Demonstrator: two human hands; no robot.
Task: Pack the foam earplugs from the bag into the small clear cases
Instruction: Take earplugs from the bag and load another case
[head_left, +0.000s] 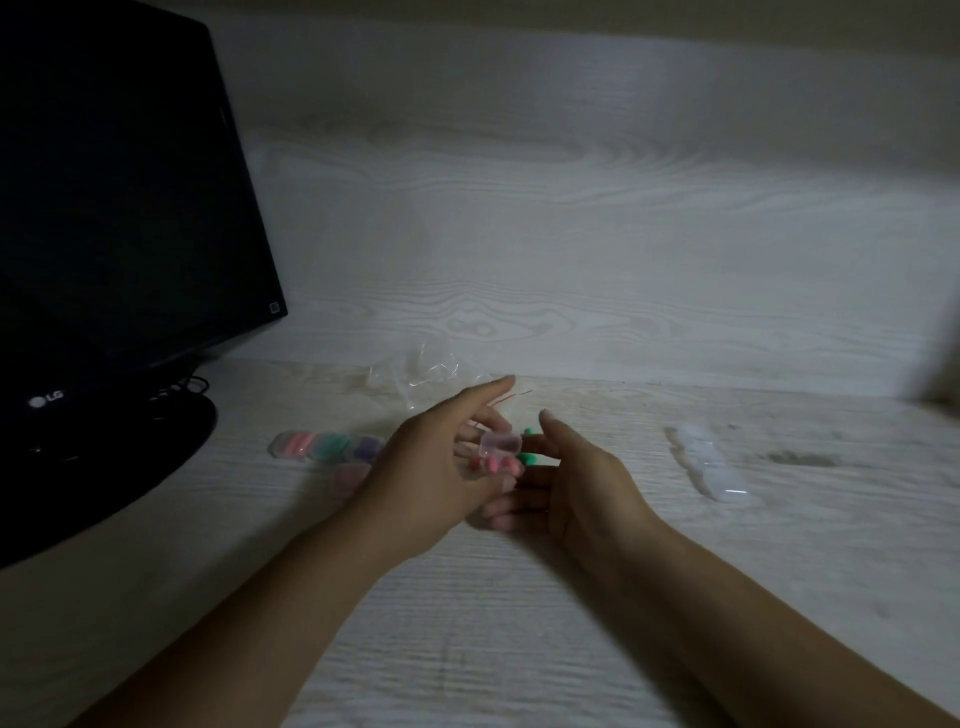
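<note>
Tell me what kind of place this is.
Probably a home or office desk, dimly lit. A black LG monitor stands on a pale wood-grain desktop against a matching back panel, with its cables trailing by the stand.

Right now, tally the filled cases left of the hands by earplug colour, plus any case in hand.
Picture is blurred, so counts are approximate.
Pink-filled cases: 2 (second one, nearer the camera)
Green-filled case: 1
Purple-filled case: 1
Clear case held in left hand: 1
Total: 5
</note>
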